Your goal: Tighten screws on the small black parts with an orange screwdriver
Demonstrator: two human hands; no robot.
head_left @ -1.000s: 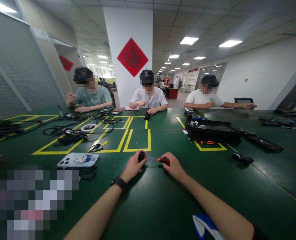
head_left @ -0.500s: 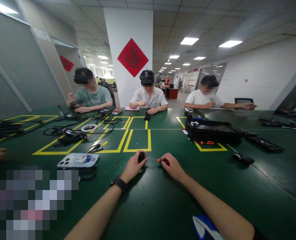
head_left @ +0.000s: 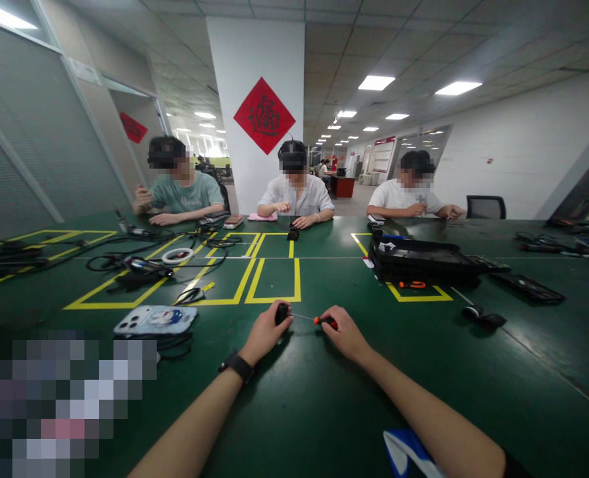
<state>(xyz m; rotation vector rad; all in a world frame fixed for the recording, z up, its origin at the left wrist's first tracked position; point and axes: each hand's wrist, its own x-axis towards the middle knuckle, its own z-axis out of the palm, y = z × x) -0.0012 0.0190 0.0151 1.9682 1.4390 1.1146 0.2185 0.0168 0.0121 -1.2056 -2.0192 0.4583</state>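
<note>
My left hand (head_left: 267, 330) is closed around a small black object (head_left: 281, 313) above the green table (head_left: 294, 398). My right hand (head_left: 346, 332) grips the red and black handle of a screwdriver (head_left: 329, 322), which has an orange collar. Its thin metal shaft points left and reaches the black object between my two hands. Where the tip meets the object is too small to make out. A dark watch (head_left: 237, 365) is on my left wrist.
A phone in a patterned case (head_left: 155, 320) lies left of my hands, near cables and a white ring (head_left: 177, 255). Black trays (head_left: 418, 259) and an orange-handled tool (head_left: 412, 285) are at the right. Three people sit across the table.
The person across at the right has drawn an outstretched arm in towards the body. The hand at the left edge has moved further out of view. My hands look nearly unchanged.
</note>
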